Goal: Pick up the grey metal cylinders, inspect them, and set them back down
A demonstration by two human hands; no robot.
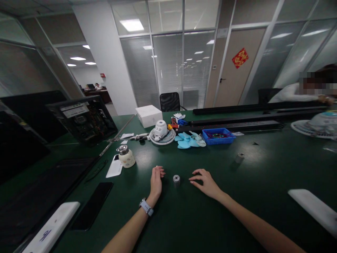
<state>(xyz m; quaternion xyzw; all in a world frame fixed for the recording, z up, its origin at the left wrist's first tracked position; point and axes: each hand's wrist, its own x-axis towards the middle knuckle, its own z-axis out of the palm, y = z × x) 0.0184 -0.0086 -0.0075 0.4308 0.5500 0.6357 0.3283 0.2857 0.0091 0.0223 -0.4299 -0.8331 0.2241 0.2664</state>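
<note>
A small grey metal cylinder point(176, 181) with a hole in its top stands upright on the green table point(184, 225), between my two hands. To its left, my left hand point(156, 181) rests with fingers loosely bent and apart, holding nothing. My right hand point(204, 182) is on the other side, thumb and fingers parted around bare air, pointing toward the cylinder without touching it. A second similar metal cylinder point(239, 158) sits farther right. A watch point(146, 207) is on my left wrist.
Farther back are a white fan housing point(161, 131), light-blue fan blades point(188, 140), a blue tray point(219, 137) of small parts and a white box point(149, 116). At left stand a cream jar point(126, 157) and a black phone point(92, 206). A person point(289, 93) sits far right.
</note>
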